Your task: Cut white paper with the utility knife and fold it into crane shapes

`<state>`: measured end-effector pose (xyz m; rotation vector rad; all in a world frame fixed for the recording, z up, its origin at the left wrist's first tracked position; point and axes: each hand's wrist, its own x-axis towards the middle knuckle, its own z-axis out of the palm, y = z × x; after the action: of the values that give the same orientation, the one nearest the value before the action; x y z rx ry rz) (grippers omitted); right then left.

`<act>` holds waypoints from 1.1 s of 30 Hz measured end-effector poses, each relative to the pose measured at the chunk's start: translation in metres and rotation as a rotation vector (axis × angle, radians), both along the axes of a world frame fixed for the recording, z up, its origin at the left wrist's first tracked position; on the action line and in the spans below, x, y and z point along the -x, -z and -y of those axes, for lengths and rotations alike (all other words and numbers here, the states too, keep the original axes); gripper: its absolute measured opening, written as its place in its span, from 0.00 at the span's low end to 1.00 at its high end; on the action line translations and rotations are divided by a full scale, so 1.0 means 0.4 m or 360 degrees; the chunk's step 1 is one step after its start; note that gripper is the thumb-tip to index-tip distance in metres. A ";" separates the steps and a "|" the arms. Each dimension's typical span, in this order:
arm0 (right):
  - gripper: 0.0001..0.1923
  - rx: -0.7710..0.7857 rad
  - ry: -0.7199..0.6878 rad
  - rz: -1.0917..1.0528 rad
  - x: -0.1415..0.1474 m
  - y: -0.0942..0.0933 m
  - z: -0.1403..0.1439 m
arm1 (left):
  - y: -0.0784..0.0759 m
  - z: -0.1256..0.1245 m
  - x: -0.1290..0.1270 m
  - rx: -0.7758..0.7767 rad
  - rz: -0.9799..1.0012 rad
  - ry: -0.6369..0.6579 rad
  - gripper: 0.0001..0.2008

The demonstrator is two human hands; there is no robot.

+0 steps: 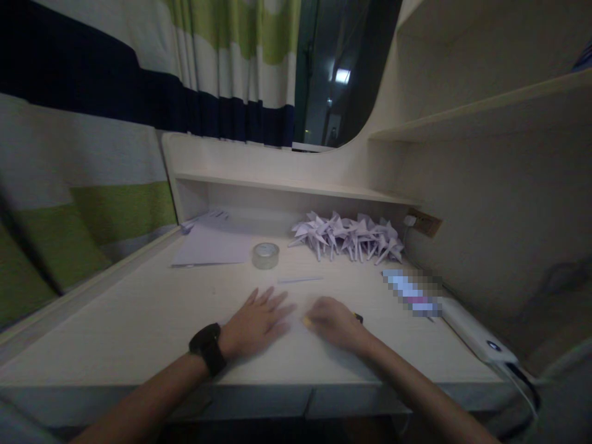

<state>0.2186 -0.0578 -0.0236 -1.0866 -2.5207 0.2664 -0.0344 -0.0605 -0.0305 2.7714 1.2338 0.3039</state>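
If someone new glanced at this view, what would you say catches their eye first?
Most likely the two hands low in the centre of the desk: the left hand lies flat with fingers spread, a dark watch on its wrist, and the right hand is curled over something small and yellow. Behind them, a heap of pale folded paper shapes sits against the back of the desk, with a roll of clear tape to its left.

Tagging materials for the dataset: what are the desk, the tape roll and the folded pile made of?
Desk: looks like pale laminate board, matte, faint wood grain. Tape roll: clear glossy plastic tape, see-through ring with a highlight. Folded pile: thin white paper, sharp creases and pointed tips. Dim light, so finishes are uncertain.
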 end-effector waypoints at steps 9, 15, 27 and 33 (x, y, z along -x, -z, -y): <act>0.09 0.0079 0.0062 -0.0058 -0.021 -0.020 0.042 | 0.007 0.003 -0.001 -0.0031 -0.0019 -0.0049 0.27; 0.07 0.0095 0.0048 -0.0035 -0.009 -0.027 0.043 | 0.008 0.005 -0.002 -0.0037 -0.0022 -0.0058 0.27; 0.12 -0.0086 -0.0034 -0.0099 0.002 -0.001 0.075 | 0.015 0.008 -0.004 -0.0069 -0.0022 -0.0068 0.27; 0.10 -0.0254 -0.0052 -0.0010 0.006 0.000 0.089 | 0.012 0.001 0.002 -0.0063 -0.0024 -0.0052 0.26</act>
<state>0.2163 -0.0934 -0.0238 -0.9813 -2.5072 0.0752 -0.0353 -0.0608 -0.0353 2.7943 1.2912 0.3137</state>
